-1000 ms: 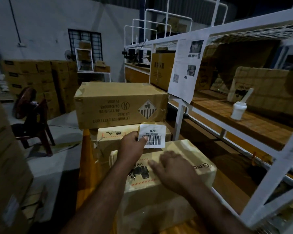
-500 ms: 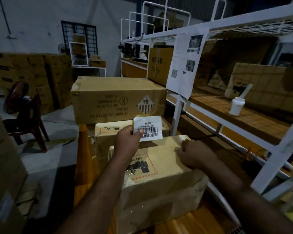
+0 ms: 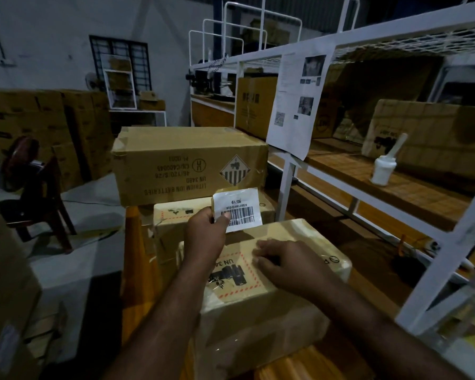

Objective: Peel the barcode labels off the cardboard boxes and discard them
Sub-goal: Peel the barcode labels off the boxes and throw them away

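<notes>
A white barcode label (image 3: 237,209) is pinched by its lower left corner in my left hand (image 3: 205,233), held up free of any box. Below it lies the nearest cardboard box (image 3: 261,300), wrapped in clear film, with a red-dashed UN battery sticker on top. My right hand (image 3: 283,263) rests palm down on that box's top, fingers on the sticker's edge. A second small box (image 3: 173,218) sits just behind, and a large lithium-battery box (image 3: 187,163) stands behind that one.
A white metal rack (image 3: 288,185) runs along the right, with a paper sheet (image 3: 296,102) hanging from it and a white bottle (image 3: 383,171) on its wooden shelf. A dark chair (image 3: 39,198) stands at left. Stacked cartons (image 3: 39,127) line the far wall.
My right hand moved from the box's far right edge back leftward onto the sticker on its top. My left hand kept holding the peeled label in about the same place.
</notes>
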